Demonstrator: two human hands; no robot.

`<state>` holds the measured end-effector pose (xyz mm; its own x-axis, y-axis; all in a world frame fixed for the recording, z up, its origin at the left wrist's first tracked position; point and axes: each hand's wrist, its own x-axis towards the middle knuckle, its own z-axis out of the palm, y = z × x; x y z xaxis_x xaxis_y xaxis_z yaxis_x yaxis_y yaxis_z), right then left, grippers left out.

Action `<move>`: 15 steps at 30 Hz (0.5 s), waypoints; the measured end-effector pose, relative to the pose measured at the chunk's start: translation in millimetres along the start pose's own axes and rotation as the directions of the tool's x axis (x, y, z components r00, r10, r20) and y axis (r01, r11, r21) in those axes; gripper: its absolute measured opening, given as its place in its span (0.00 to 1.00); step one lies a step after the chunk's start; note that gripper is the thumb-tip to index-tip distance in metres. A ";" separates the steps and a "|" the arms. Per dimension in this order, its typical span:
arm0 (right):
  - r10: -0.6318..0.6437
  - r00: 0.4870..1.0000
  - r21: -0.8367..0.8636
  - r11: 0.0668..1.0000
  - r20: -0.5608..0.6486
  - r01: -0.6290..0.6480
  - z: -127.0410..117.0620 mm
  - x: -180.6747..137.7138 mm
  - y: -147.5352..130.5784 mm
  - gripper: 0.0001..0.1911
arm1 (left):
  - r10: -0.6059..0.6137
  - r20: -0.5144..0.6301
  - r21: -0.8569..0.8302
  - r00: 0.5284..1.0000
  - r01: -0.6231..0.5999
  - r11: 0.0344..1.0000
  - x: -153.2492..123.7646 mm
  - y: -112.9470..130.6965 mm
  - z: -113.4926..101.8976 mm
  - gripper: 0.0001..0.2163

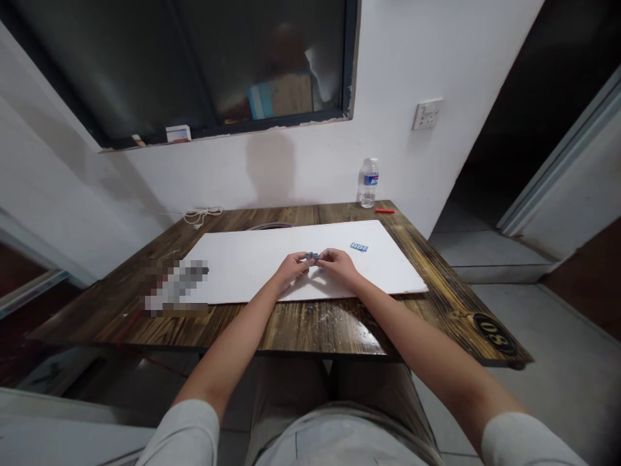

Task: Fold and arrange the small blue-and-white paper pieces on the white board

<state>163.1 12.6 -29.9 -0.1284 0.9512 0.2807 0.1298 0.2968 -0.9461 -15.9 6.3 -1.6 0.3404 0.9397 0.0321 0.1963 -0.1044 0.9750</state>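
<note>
Between the fingertips of both hands is a small dark grey part (pixel 312 256), held just above a white board (pixel 242 265). My left hand (pixel 292 268) pinches its left end, and my right hand (pixel 338 264) pinches the right end. The fingers cover much of it, and its exact kind is too small to make out. To the right of my right hand, a small blue-and-white printed piece (pixel 359 247) lies flat on the board.
The board lies on a dark wooden table (pixel 422 252) against a white wall. At the back stand a water bottle (pixel 370 184) and, beside it, a red stick-like object (pixel 385 211). A white cable (pixel 202 213) lies at the back left. Something blurred out covers the board's left edge.
</note>
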 end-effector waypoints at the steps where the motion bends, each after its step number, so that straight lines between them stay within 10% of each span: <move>1: 0.009 1.000 0.033 0.999 0.005 -0.009 0.1 0.6 0.4 0.18 | 0.001 0.001 -0.017 1.000 -0.001 1.000 -0.1 0.8 0.3 0.23; 15: 0.014 1.000 0.104 0.994 -0.002 -0.014 0.8 1.9 5.2 0.16 | 0.034 -0.066 -0.037 0.997 -0.036 0.999 4.6 -4.6 -1.3 0.21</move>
<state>162.7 16.0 -34.4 -0.1246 0.9554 0.2679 0.0284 0.2733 -0.9615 -16.4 11.5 -5.6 0.2857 0.9550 0.0795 0.1498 -0.1264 0.9806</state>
